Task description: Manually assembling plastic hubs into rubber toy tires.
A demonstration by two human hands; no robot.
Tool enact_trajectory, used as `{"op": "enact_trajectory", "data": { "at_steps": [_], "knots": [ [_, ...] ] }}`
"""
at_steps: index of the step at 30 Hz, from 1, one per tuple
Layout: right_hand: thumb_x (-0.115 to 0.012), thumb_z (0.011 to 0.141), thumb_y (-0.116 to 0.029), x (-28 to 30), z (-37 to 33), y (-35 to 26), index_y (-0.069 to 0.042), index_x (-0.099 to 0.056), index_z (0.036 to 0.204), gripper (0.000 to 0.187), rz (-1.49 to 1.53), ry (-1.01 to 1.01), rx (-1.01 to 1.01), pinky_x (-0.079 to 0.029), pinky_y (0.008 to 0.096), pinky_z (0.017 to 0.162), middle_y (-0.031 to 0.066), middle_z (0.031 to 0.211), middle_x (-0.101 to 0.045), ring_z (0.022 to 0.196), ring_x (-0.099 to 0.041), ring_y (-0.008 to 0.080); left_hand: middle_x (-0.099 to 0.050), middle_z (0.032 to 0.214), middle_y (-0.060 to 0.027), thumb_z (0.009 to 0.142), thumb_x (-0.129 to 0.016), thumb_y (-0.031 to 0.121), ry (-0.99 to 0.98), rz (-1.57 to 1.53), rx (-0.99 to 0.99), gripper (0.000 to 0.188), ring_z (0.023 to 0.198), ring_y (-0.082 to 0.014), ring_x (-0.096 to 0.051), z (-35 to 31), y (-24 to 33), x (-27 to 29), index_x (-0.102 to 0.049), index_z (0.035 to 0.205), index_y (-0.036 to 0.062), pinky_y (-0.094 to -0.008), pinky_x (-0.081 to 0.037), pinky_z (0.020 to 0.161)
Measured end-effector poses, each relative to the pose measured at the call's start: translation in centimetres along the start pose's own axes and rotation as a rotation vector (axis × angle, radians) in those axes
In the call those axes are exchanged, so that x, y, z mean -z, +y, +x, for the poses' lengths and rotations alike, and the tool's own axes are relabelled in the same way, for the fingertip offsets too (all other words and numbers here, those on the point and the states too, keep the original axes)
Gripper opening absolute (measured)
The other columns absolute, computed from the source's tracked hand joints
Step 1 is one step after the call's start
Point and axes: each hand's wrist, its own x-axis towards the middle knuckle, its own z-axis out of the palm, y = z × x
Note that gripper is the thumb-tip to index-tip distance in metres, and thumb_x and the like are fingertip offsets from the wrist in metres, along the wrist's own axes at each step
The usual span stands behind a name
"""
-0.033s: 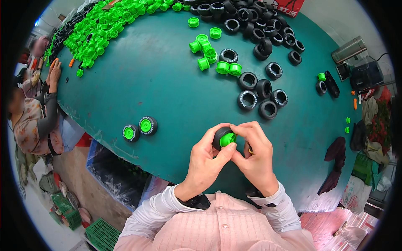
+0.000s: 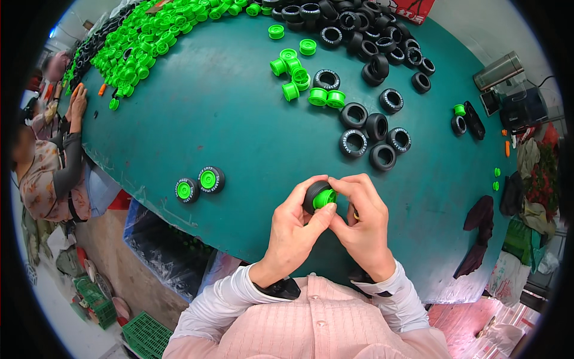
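Blk toy tyre (image 2: 312, 194) w/ green hub (image 2: 324, 198) half-seated, tilted, held above teal table edge.

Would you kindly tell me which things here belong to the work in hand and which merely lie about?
In hand: left hand, right hand, black tyre, green hub, loose tyres, loose hubs, finished wheels.
Lying about: metal flask, dark cloth.
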Motion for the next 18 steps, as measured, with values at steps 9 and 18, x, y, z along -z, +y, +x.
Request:
{"op": "enact_trajectory", "data": {
  "at_steps": [9,18],
  "knots": [
    [-0.088,0.075,-0.009,2.2,2.0,1.1,-0.001,-0.068,0.114,0.045,0.273,-0.233,-0.092,-0.030,0.0199,0.053,0.0009,0.103,-0.062,0.060,-0.037,0.0018,-0.058,0.133,-0.0155,0.105,-0.055,0.007,-0.231,-0.072,0.015,0.046,0.123,-0.0199,-0.060,0.6,1.4,2.3,-0.041,0.147,-0.0058,-0.0349,-0.051,0.106],
    [-0.087,0.075,-0.006,0.4,0.9,-0.2,-0.004,-0.065,0.103,0.036,0.127,0.014,0.036,-0.032,0.0222,0.046,0.0044,0.097,-0.061,0.052,-0.041,0.0036,-0.063,0.130,-0.0152,0.103,-0.062,0.016,-0.088,-0.092,0.061,0.051,0.113,-0.0227,-0.067,1.2,0.5,2.9,-0.045,0.147,-0.0036,-0.0387,-0.055,0.101]
  ]
}}
